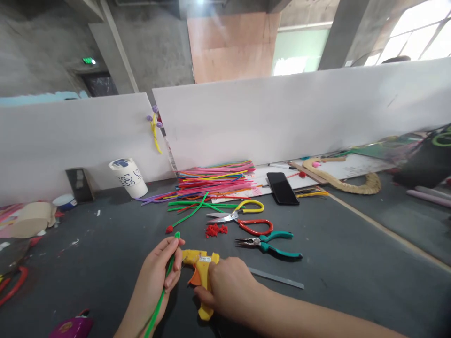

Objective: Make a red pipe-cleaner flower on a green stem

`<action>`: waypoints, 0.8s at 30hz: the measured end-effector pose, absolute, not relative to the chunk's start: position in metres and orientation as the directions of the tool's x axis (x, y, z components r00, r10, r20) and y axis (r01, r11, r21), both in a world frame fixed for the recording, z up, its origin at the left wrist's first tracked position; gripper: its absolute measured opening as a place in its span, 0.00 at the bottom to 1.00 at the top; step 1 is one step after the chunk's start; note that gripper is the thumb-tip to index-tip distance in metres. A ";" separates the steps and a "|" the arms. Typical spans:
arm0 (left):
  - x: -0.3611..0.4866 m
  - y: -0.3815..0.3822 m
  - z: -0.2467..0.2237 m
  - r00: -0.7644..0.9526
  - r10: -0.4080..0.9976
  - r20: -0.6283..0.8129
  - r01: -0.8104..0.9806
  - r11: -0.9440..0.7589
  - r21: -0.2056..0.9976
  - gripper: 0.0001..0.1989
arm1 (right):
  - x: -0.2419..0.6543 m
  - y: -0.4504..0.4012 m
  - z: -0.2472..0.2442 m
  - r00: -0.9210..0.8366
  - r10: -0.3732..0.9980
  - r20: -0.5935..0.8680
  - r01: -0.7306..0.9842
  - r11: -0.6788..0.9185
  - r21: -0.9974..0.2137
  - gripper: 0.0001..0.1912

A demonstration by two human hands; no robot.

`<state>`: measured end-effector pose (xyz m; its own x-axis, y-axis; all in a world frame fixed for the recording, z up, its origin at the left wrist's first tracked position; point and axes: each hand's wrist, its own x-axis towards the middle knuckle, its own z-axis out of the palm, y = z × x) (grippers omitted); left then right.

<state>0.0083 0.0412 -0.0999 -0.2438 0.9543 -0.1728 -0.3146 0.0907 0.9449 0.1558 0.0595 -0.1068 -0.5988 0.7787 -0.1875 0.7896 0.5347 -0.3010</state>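
Note:
A green pipe cleaner (159, 303) lies along my left hand (160, 267), its folded tip held between thumb and fingers. My right hand (229, 284) is wrapped round a yellow glue gun (203, 270) with an orange trigger; its nozzle points left, close to my left fingers. Just beyond, a green stem with a red tip (169, 229) rests on the table beside a small heap of red bits (215, 230). Scissors with one yellow and one red handle (255, 226) lie open past the heap. Teal-handled pliers (282, 251) are to their right.
Bundled coloured pipe cleaners (216, 180) lie before a white partition (264, 122). A black phone (282, 188) is to their right, a white cup (129, 178) to their left. Red-handled scissors (16, 286) and a purple object (72, 327) sit at the near left.

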 end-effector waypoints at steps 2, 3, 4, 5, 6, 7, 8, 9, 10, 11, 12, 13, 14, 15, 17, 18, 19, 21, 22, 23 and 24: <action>0.008 0.038 -0.098 -0.226 0.960 -0.165 -0.310 0.090 0.946 0.10 | 0.156 0.057 -0.107 -0.566 0.803 -0.185 0.810 0.502 -0.302 0.19; 0.007 0.037 -0.097 -0.217 0.963 -0.160 -0.308 0.087 0.947 0.10 | 0.157 0.056 -0.107 -0.549 0.815 -0.183 0.819 0.482 -0.310 0.17; 0.007 0.035 -0.095 -0.209 0.966 -0.152 -0.306 0.083 0.948 0.10 | 0.158 0.055 -0.107 -0.533 0.827 -0.181 0.826 0.461 -0.325 0.15; 0.006 0.032 -0.092 -0.203 0.969 -0.144 -0.304 0.077 0.950 0.10 | 0.161 0.055 -0.107 -0.517 0.837 -0.178 0.829 0.438 -0.348 0.13; 0.006 0.030 -0.090 -0.198 0.971 -0.136 -0.301 0.072 0.951 0.10 | 0.163 0.055 -0.108 -0.502 0.847 -0.174 0.829 0.413 -0.378 0.12; 0.005 0.027 -0.087 -0.194 0.973 -0.129 -0.298 0.067 0.952 0.10 | 0.166 0.055 -0.109 -0.487 0.857 -0.169 0.823 0.385 -0.417 0.10; 0.005 0.025 -0.084 -0.190 0.974 -0.126 -0.295 0.065 0.953 0.11 | 0.170 0.055 -0.110 -0.471 0.867 -0.161 0.811 0.355 -0.465 0.08; 0.005 0.022 -0.081 -0.187 0.975 -0.124 -0.294 0.065 0.954 0.11 | 0.174 0.056 -0.111 -0.456 0.877 -0.153 0.792 0.321 -0.520 0.06; 0.004 0.018 -0.078 -0.186 0.975 -0.124 -0.293 0.065 0.954 0.11 | 0.178 0.057 -0.112 -0.438 0.887 -0.146 0.764 0.282 -0.580 0.05; 0.004 0.015 -0.074 -0.188 0.974 -0.125 -0.293 0.066 0.954 0.11 | 0.183 0.059 -0.113 -0.416 0.899 -0.139 0.728 0.237 -0.643 0.04; 0.004 0.011 -0.070 -0.194 0.973 -0.127 -0.292 0.066 0.954 0.12 | 0.187 0.060 -0.113 -0.389 0.911 -0.135 0.684 0.188 -0.705 0.03; 0.003 0.008 -0.066 -0.206 0.970 -0.127 -0.288 0.064 0.956 0.13 | 0.191 0.061 -0.112 -0.363 0.922 -0.136 0.629 0.135 -0.766 0.04; 0.002 0.005 -0.062 -0.227 0.966 -0.121 -0.278 0.055 0.959 0.13 | 0.195 0.061 -0.111 -0.343 0.928 -0.143 0.562 0.081 -0.823 0.06; 0.002 0.002 -0.058 -0.258 0.960 -0.108 -0.266 0.037 0.963 0.14 | 0.198 0.061 -0.108 -0.335 0.929 -0.155 0.484 0.028 -0.875 0.08; 0.000 -0.001 -0.052 -0.314 0.946 -0.082 -0.238 0.005 0.971 0.15 | 0.204 0.060 -0.101 -0.359 0.915 -0.185 0.311 -0.070 -0.948 0.14; -0.001 -0.001 -0.050 -0.326 0.942 -0.074 -0.226 -0.002 0.974 0.15 | 0.207 0.060 -0.096 -0.379 0.904 -0.197 0.228 -0.115 -0.967 0.15; -0.001 -0.001 -0.049 -0.325 0.943 -0.074 -0.215 0.003 0.977 0.15 | 0.210 0.060 -0.092 -0.395 0.895 -0.206 0.154 -0.156 -0.976 0.16; -0.001 0.003 -0.052 -0.278 0.955 -0.108 -0.206 0.050 0.977 0.15 | 0.214 0.062 -0.085 -0.401 0.890 -0.216 0.040 -0.218 -0.975 0.14; 0.000 0.006 -0.055 -0.244 0.961 -0.132 -0.205 0.082 0.975 0.14 | 0.217 0.065 -0.082 -0.399 0.891 -0.219 -0.001 -0.239 -0.971 0.13; 0.003 0.009 -0.059 -0.210 0.965 -0.160 -0.209 0.116 0.971 0.14 | 0.219 0.068 -0.080 -0.404 0.888 -0.219 -0.030 -0.252 -0.967 0.12; 0.006 0.013 -0.063 -0.176 0.966 -0.187 -0.217 0.147 0.965 0.14 | 0.220 0.072 -0.078 -0.419 0.882 -0.216 -0.049 -0.260 -0.964 0.12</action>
<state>0.0064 0.0126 -0.0629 -0.1763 0.9664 -0.1871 -0.2166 0.1473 0.9651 0.2202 0.0723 -0.0779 -0.4191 0.8818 -0.2161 -0.0491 -0.2597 -0.9644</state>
